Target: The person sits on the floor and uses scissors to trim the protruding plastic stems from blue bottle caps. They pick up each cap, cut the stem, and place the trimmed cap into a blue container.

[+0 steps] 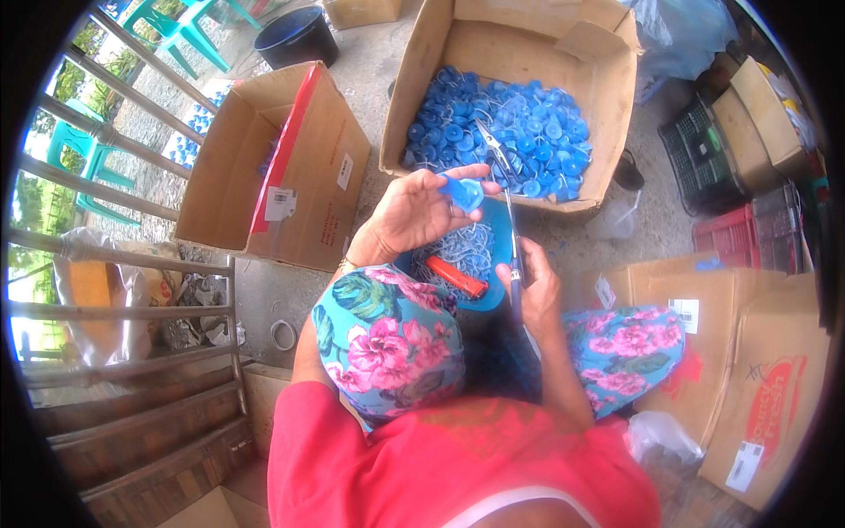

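Observation:
My left hand (416, 210), palm turned up, holds a small blue wax-like piece (466, 194) between thumb and fingers. In my right hand (540, 284) is a thin, long-bladed tool (515, 261) with a dark blue handle, its tip pointing away from me beside the blue piece. Beyond my hands, a pair of scissors (494, 144) lies on a heap of round blue pieces with white strings (528, 125) in an open cardboard box (515, 39). Below my hands, a blue tub (504, 231) holds tangled pale strings (465, 247) and an orange-red plastic object (455, 276).
A second open carton (310, 171) stands at left beside a metal railing (119, 257). Flattened cardboard (686, 290) leans at right, near dark and red crates (703, 155). A black pot (297, 38) and green plastic chairs (178, 30) are at the far left.

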Tool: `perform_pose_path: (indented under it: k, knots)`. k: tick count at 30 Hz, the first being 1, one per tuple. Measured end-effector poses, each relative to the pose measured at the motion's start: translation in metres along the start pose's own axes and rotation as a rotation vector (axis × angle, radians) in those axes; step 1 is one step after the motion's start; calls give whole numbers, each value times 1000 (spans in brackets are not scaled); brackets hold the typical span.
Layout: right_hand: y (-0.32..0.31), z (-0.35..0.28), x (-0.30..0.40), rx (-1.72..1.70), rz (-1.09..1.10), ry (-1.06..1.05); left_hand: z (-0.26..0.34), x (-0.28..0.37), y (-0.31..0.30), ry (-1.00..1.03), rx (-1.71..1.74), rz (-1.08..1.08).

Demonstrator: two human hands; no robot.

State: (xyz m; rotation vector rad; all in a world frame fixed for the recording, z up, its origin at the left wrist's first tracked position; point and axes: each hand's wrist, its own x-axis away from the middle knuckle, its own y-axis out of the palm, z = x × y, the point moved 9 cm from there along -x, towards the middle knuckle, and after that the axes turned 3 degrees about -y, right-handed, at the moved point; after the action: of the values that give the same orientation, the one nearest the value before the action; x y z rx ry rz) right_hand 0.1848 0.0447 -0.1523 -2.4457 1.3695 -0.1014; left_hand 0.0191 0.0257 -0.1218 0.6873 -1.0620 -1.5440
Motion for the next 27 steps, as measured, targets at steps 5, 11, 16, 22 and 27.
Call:
perform_pose_path:
  k: [5, 11, 16, 22, 27]
  knots:
    - [5, -16, 1, 32, 2, 69, 1, 8, -10, -50, -32, 42]
    - [5, -57, -24, -133, 67, -64, -11, 4, -1, -19, -781, 151]
    - [14, -65, -51, -21, 55, -98, 8, 2, 24, 293, -1623, 161]
    - [43, -52, -68, 33, -102, -69, 6, 11, 17, 358, -1577, 161]
    - [37, -27, -73, -347, -106, 2, 14, 15, 15, 313, -1595, 352]
